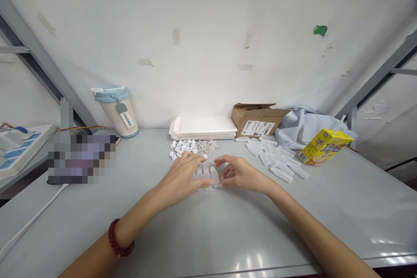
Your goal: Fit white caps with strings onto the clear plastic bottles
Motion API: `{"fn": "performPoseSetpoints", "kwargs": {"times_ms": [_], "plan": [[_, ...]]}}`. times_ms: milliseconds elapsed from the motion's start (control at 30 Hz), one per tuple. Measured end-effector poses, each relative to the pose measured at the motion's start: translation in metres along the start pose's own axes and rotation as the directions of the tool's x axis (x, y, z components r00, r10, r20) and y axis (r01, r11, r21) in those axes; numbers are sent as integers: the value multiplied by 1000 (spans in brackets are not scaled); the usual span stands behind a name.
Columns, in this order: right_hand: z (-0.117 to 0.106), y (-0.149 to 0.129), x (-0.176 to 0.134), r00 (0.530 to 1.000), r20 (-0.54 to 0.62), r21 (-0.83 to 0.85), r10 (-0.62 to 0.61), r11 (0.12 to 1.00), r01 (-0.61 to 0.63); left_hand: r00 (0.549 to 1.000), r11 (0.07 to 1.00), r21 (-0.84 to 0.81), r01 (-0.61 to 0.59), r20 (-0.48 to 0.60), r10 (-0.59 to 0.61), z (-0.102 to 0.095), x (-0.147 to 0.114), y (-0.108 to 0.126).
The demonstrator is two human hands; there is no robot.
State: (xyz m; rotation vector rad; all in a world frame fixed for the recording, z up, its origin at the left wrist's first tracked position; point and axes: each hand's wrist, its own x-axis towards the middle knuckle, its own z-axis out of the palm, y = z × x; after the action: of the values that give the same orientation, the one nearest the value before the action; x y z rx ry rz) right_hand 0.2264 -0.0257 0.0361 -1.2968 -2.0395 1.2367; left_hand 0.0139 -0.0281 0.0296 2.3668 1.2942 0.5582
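Several small translucent plastic bottles (214,177) lie side by side in a row on the grey table, with thin white loops at their upper ends. My left hand (184,171) reaches over the left part of the row. Its fingers are stretched, and the thumb lies across the bottles' lower ends. On the other side, my right hand (239,174) is half curled, thumb and index finger apart, its fingertips beside the rightmost bottle. Whether they press on it is hard to see. The left hand partly hides the row.
Behind the hands are white caps (184,147) and white string loops (208,145). More loose bottles (276,160) lie right, near a yellow carton (325,147), a cardboard box (257,121) and blue cloth (302,121). White trays (203,128), a tumbler (117,113) and a phone (81,158) stand around.
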Motion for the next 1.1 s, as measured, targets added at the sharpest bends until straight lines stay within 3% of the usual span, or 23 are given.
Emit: {"fn": "performPoseSetpoints", "kwargs": {"times_ms": [133, 233, 333, 400, 567, 833, 1000, 1100], "plan": [[-11, 7, 3, 994, -99, -94, -50, 995, 41, 983, 994, -2, 106, -150, -105, -9, 5, -15], [-22, 18, 8, 967, -235, -239, -94, 970, 36, 972, 993, 45, 112, -211, -100, -12, 10, -28], [-34, 31, 13, 913, -374, -504, -162, 862, -53, 977, 993, 81, 92, -200, -74, -11, 16, -35], [-42, 37, 15, 893, -414, -565, -175, 819, -101, 987, 992, 112, 63, -155, -45, -10, 23, -37], [-58, 44, 15, 874, -463, -610, -147, 768, -194, 999, 987, 157, -14, -38, 20, -9, 40, -31], [-64, 48, 14, 860, -501, -623, -100, 731, -278, 998, 977, 209, -27, 53, 16, -6, 57, -14], [-63, 49, 15, 861, -500, -633, -94, 718, -290, 999, 967, 256, -6, 46, -6, 3, 66, -2], [-63, 46, 13, 863, -498, -650, -82, 695, -309, 999, 967, 253, 37, -9, -36, -3, 70, -5]]}}
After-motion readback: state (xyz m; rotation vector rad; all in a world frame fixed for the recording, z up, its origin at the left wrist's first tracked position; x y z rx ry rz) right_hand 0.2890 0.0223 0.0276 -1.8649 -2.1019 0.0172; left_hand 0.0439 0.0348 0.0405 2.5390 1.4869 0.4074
